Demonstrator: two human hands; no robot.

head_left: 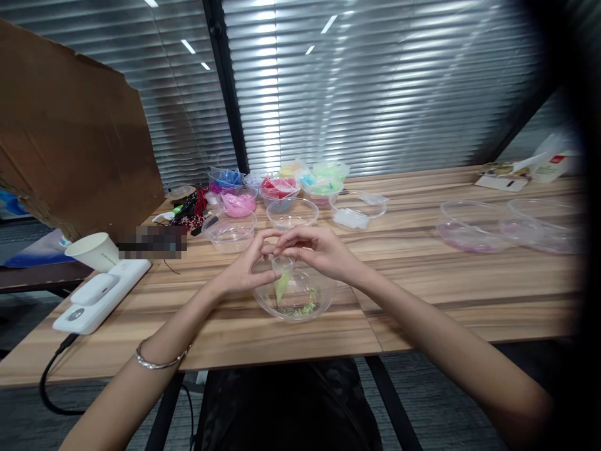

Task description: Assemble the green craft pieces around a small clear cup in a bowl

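Closest to the camera is the left forearm with a thin silver bangle [157, 362] on the wrist, coming in from about 7 o'clock. The left hand [246, 268] and right hand [315, 249] meet in the middle of the wooden table [422, 300], right over a clear round plastic bowl [295, 297]. Both grips are pinched shut on the top of a small clear plastic bag with pale green stuff in it [283, 280], fingertips of the two hands touching each other. The bag hangs point-down into the bowl, and there are some green bits at the bottom of the bowl, though it's too blurry to say what they are.

At 12 o'clock from the hands sit two empty clear bowls [291, 214], and behind those a cluster of tubs with pink, red, blue and green fillings [282, 185]. Out at 9 o'clock there's a white paper cup [94, 250] next to a white power strip [101, 294] at the table edge. At 2 o'clock, well apart from everything, a couple of clear shallow lids [474, 227] lie flat. A big brown cardboard sheet [70, 125] leans at 10 o'clock.
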